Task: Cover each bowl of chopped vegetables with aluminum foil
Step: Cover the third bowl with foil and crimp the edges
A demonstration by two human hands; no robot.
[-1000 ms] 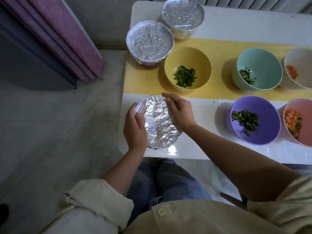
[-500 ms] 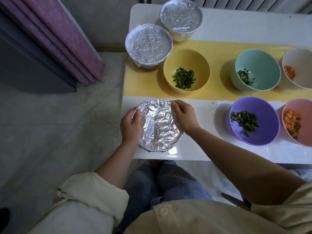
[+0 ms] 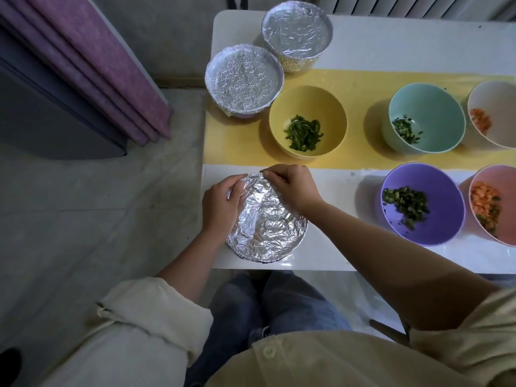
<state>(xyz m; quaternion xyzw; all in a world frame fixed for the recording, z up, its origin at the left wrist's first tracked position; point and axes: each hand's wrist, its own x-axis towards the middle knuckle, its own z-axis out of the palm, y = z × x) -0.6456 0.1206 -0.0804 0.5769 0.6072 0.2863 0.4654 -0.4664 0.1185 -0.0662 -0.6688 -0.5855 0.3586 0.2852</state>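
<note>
- Upper left of frame: folded purple curtain (image 3: 97,65), well apart from the work.
- Left hand (image 3: 220,205), lower centre: fingers curled over the far-left rim of the foil-wrapped bowl (image 3: 268,227), gripping the foil edge against the bowl wall. The fingertips were hidden behind the foil.
- The foil-wrapped bowl sat at the near left corner of the white table (image 3: 363,37), close to its front edge. Foil spanned the whole mouth, crinkled, so the contents were not visible.
- Above it, centre-left: two finished foil-covered bowls, one (image 3: 243,82) on the end of the yellow runner (image 3: 363,88), the other (image 3: 297,34) just behind it.
- Right hand (image 3: 293,188): thumb and fingers closed in a pinch on the foil at the far rim, close to the left hand's fingers.
- Handling judgement: foil is light and thin, holds a crease, and tears if dragged. Best taken at the overhanging edge and folded down under the rim bit by bit. The bowl looked light and likely to slide on the glossy top, so one hand should steady it.
- Centre: yellow bowl (image 3: 290,101), green strips inside, uncovered.
- Right: mint bowl (image 3: 435,107) and purple bowl (image 3: 441,219), chopped greens, uncovered.
- Far right edge: white bowl (image 3: 497,101) and pink bowl (image 3: 502,185), orange pieces, uncovered.
- Estimate: the third bowl was nearly sealed and five remained.
</note>
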